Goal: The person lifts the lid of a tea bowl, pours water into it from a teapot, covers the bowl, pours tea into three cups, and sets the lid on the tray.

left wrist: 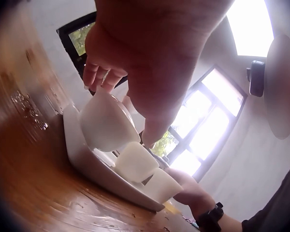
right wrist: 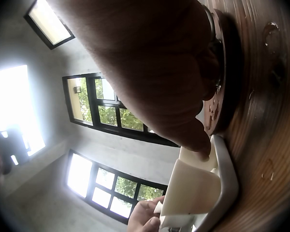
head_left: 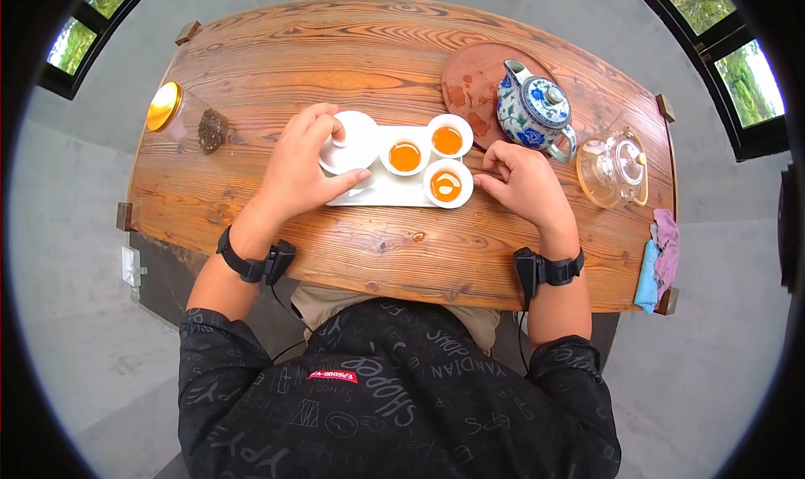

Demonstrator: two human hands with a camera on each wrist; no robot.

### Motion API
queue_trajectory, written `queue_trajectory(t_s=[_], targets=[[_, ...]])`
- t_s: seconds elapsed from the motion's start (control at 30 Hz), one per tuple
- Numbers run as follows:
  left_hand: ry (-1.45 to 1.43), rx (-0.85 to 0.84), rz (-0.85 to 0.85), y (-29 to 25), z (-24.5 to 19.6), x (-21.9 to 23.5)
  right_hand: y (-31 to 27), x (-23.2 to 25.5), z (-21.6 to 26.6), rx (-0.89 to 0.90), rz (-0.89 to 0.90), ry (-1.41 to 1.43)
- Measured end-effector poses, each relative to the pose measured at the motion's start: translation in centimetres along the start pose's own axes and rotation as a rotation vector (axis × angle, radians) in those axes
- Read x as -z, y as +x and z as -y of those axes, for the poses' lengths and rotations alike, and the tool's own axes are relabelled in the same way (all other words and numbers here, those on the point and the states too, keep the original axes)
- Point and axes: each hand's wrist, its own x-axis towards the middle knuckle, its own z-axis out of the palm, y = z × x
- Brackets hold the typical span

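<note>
My left hand (head_left: 298,156) grips a white gaiwan (head_left: 356,131) across its rim, thumb at the near side, one finger bent over the lid. The gaiwan (left wrist: 106,123) stands at the left end of a white tray (head_left: 390,192). To its right on the tray are three white cups of amber tea: one cup (head_left: 405,156) beside the gaiwan, another (head_left: 449,137) at the back, a third (head_left: 448,184) in front. My right hand (head_left: 528,181) holds nothing, its fingers loosely bent, the fingertips right beside the front cup's rim.
A blue floral teapot (head_left: 535,110) stands on a wet, round brown board (head_left: 470,85) behind the right hand. Farther right are a glass teapot (head_left: 612,167) and folded cloths (head_left: 658,261). At the left lies a gold-lidded jar (head_left: 186,119) with dark tea leaves.
</note>
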Motion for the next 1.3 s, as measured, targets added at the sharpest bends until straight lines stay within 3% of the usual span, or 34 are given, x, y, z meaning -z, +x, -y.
queue_trajectory(t_s=[0.37, 0.47, 0.53, 0.57, 0.63, 0.93, 1.03, 1.3], targets=[[-0.031, -0.103, -0.047, 1.0, 0.7, 0.8, 0.0, -0.1, -0.2, 0.000, -0.003, -0.006], [-0.067, -0.110, -0.137, 1.0, 0.9, 0.5, 0.0, 0.1, 0.0, -0.004, -0.002, -0.015], [-0.269, 0.106, -0.154, 0.8, 1.3, 0.3, 0.1, 0.4, 0.2, -0.057, 0.058, -0.048], [-0.269, 0.109, -0.154, 0.8, 1.4, 0.3, 0.1, 0.4, 0.2, -0.056, 0.060, -0.047], [-0.560, 0.374, -0.138, 0.7, 1.4, 0.3, 0.1, 0.3, 0.3, -0.051, 0.047, -0.048], [-0.757, 0.362, -0.149, 0.5, 3.2, -0.1, 0.2, 0.4, 0.6, -0.055, 0.046, -0.053], [-0.729, 0.354, -0.152, 0.5, 3.4, -0.1, 0.1, -0.1, 0.2, 0.007, -0.031, 0.002], [-0.770, 0.366, -0.123, 1.1, 3.2, -0.1, 0.1, 0.0, 0.3, -0.017, -0.032, 0.010]])
